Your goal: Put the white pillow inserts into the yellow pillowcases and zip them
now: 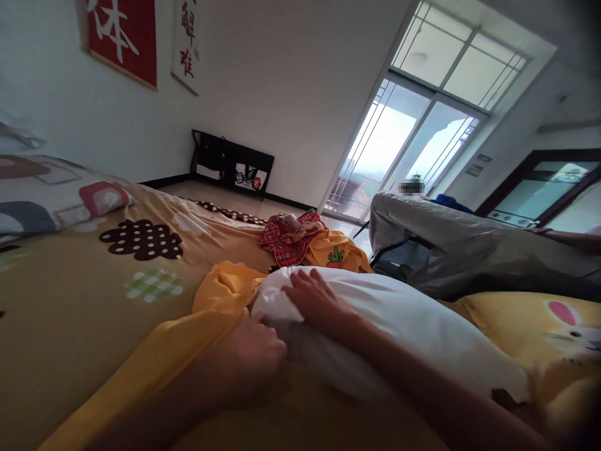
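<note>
A white pillow [404, 319] lies on a bed, partly beside a yellow pillowcase [225, 288]. My right hand [317, 300] rests on the pillow's left end, fingers bent and pressed into it. My left hand [256, 357] is closed in a fist at the pillow's lower left corner, gripping the yellow pillowcase edge where it meets the pillow. A wide band of the yellow fabric [141, 369] runs from there toward the lower left.
The bedsheet [94, 294] is tan with dotted patches. A patterned pillow [51, 194] lies at far left. Red plaid and yellow carrot clothes [305, 241] are heaped ahead. A grey cover [469, 250] drapes something at right, above a yellow rabbit cushion [554, 332]. Glass doors [399, 150] stand behind.
</note>
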A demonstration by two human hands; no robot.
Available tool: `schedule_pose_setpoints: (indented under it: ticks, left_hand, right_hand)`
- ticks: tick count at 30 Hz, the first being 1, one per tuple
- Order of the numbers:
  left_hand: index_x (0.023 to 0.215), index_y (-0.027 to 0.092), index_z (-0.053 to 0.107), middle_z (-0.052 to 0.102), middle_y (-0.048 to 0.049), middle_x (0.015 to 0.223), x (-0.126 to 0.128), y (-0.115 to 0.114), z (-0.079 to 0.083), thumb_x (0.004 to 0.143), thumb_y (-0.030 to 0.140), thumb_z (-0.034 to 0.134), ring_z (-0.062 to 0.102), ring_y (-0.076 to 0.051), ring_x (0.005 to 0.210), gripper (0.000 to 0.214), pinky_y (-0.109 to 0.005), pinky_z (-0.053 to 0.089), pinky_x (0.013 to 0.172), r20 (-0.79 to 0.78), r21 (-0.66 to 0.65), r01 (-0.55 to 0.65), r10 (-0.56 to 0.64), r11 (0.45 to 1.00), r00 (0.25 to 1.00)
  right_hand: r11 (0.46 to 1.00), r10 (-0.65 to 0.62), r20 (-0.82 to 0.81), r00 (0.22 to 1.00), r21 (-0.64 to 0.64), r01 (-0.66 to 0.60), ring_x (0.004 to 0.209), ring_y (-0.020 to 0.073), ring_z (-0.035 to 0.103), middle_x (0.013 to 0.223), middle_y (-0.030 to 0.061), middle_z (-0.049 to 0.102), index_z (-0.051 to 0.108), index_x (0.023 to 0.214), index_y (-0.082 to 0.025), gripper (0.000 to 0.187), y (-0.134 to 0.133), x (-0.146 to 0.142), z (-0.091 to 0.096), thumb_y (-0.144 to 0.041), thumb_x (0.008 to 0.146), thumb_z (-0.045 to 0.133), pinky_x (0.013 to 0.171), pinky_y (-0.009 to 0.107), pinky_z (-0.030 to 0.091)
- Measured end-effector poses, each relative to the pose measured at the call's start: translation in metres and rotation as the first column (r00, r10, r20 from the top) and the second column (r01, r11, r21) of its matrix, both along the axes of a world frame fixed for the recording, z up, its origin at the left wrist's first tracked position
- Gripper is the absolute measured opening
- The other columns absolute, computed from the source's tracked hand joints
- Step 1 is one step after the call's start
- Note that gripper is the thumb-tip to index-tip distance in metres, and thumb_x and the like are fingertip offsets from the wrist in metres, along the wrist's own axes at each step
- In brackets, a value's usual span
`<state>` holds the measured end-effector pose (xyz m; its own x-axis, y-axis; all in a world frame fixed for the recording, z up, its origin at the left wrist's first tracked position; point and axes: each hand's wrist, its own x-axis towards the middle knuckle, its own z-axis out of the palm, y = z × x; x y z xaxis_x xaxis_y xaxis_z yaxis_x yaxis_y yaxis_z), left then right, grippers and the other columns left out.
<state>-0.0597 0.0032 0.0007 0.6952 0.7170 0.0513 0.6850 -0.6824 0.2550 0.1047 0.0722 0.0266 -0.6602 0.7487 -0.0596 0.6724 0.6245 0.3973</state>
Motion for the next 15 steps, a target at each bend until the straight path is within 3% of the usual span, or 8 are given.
schedule_pose_setpoints:
  ticks: [2,5,8,11,13,15]
  left_hand:
    - [0.076,0.018,0.072,0.072,-0.0105,0.076,0.0,-0.003,0.01,0.087,0.037,0.054,0.067,-0.026,0.075,0.028,-0.046,0.047,0.087,-0.027,0.071,0.015,-0.013,0.997,1.0]
    - [0.075,0.016,0.072,0.072,-0.0109,0.075,0.01,-0.003,0.009,0.091,0.04,0.047,0.067,-0.025,0.075,0.038,-0.047,0.045,0.089,0.057,0.109,-0.022,0.016,0.994,0.998]
    - [0.072,0.016,0.071,0.072,-0.0101,0.077,0.023,0.001,0.0,0.093,0.037,0.045,0.066,-0.023,0.076,0.04,-0.044,0.045,0.088,0.167,0.085,-0.056,0.041,0.995,0.985]
    - [0.072,0.017,0.071,0.072,-0.008,0.078,0.026,0.007,-0.007,0.093,0.038,0.043,0.064,-0.022,0.076,0.041,-0.037,0.046,0.08,0.279,0.018,-0.077,0.069,0.997,0.958]
    - [0.076,0.018,0.072,0.073,-0.0069,0.079,0.023,0.01,-0.009,0.093,0.04,0.042,0.064,-0.02,0.073,0.041,-0.032,0.045,0.071,0.319,-0.048,-0.028,0.042,0.998,0.947]
    - [0.083,0.018,0.073,0.073,-0.007,0.083,0.019,0.013,-0.009,0.094,0.041,0.042,0.065,-0.019,0.072,0.04,-0.029,0.045,0.067,0.327,-0.098,0.035,-0.001,0.995,0.945]
  right_hand:
    - [0.985,0.135,0.011,0.991,-0.107,-0.133,0.106,0.0241,0.055,0.11,0.0118,0.064,0.064,0.105,-0.017,0.023,-0.007,-0.004,-0.017,-0.02,0.093,0.046,0.093,0.041,0.04]
    - [0.919,0.282,-0.001,0.959,-0.286,-0.27,0.112,0.0214,0.054,0.115,0.0088,0.065,0.064,0.106,-0.016,0.022,-0.015,-0.007,-0.031,-0.026,0.094,0.049,0.092,0.036,0.042]
    - [0.916,0.238,-0.054,0.97,-0.319,-0.243,0.12,0.0191,0.049,0.124,0.0095,0.061,0.061,0.115,-0.015,0.026,-0.021,-0.003,-0.029,-0.024,0.094,0.049,0.098,0.034,0.038]
    - [0.952,0.121,-0.19,0.974,-0.256,-0.168,0.118,0.0213,0.048,0.123,0.01,0.059,0.062,0.113,-0.016,0.029,-0.035,0.009,-0.021,-0.029,0.087,0.056,0.106,0.036,0.032]
    - [0.967,0.047,-0.243,0.969,-0.231,-0.105,0.114,0.0228,0.049,0.12,0.0083,0.059,0.063,0.11,-0.02,0.033,-0.053,0.025,-0.019,-0.033,0.08,0.06,0.106,0.039,0.032]
    - [0.984,0.064,-0.272,0.96,-0.144,-0.107,0.118,0.0241,0.047,0.129,0.008,0.055,0.056,0.124,-0.023,0.049,-0.076,0.048,-0.023,-0.035,0.077,0.059,0.105,0.039,0.033]
